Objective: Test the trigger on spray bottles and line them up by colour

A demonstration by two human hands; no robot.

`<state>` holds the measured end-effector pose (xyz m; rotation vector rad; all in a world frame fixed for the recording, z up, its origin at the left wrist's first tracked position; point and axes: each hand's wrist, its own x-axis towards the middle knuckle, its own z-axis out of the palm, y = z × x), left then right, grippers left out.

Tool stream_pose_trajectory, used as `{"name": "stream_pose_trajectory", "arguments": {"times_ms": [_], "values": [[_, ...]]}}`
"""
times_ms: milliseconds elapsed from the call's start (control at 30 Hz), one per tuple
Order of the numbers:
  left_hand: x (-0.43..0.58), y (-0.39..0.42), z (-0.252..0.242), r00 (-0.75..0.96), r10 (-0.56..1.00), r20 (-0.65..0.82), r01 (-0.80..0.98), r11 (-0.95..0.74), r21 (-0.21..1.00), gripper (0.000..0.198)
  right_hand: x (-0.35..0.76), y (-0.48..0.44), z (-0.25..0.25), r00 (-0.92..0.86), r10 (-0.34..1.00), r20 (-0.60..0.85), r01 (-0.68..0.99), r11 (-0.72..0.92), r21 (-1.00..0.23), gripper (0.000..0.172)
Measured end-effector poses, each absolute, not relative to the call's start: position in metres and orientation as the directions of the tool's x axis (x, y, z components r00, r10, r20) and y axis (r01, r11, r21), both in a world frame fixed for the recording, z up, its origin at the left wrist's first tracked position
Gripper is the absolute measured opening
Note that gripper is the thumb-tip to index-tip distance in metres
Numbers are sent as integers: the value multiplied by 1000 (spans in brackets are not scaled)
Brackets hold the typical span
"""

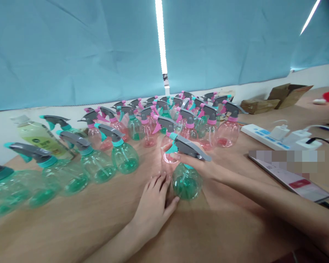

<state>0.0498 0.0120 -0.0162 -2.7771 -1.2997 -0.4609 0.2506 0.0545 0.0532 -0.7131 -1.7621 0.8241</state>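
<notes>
A green spray bottle [187, 183] with a grey and turquoise trigger head stands on the wooden table in front of me. My right hand [193, 160] is closed around its neck, just under the trigger head. My left hand [155, 202] lies low beside the bottle's left side, fingers stretched out and the thumb close to its base; whether the thumb touches it I cannot tell. Just behind, a pink spray bottle [170, 157] is partly hidden by my right hand. Another green spray bottle [125, 157] stands to the left of it.
Several green spray bottles [97, 164] line the left side, near a large bottle of yellowish liquid [42, 138]. Pink and green bottles crowd the back. At right are a white power strip [263, 136] with plugs, a phone [290, 179] and cardboard boxes [289, 95].
</notes>
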Motion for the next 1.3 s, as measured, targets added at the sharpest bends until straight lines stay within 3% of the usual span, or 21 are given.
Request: {"name": "stream_pose_trajectory", "arguments": {"times_ms": [900,1300], "values": [[53,11,-12,605,762,230,771,-633,67,46,249,54,60,-330,720,610,27,654,-756,27],[53,11,-11,606,768,208,779,-626,43,49,249,55,60,-337,744,578,1,614,-789,23]]}}
